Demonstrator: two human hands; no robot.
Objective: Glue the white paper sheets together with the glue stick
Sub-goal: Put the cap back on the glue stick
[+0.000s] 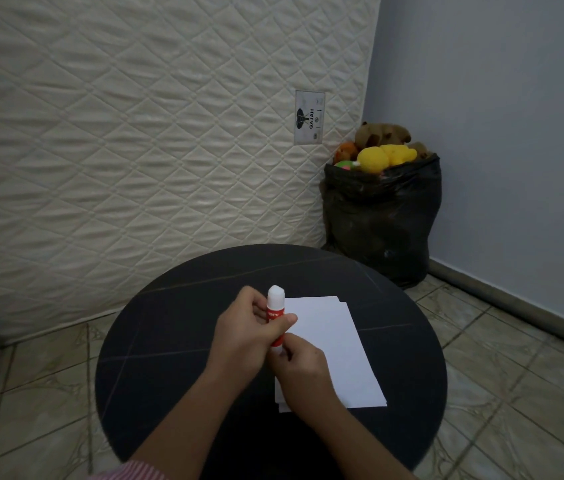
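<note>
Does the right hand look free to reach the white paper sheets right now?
Probably yes. The right hand already hovers above the white paper sheets and nothing blocks them, though its fingers pinch the glue stick base, which the left hand grips.

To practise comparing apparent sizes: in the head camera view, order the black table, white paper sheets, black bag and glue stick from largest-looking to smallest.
1. black table
2. black bag and white paper sheets: similar apparent area, and the bag is farther away, so unranked
3. glue stick
</note>
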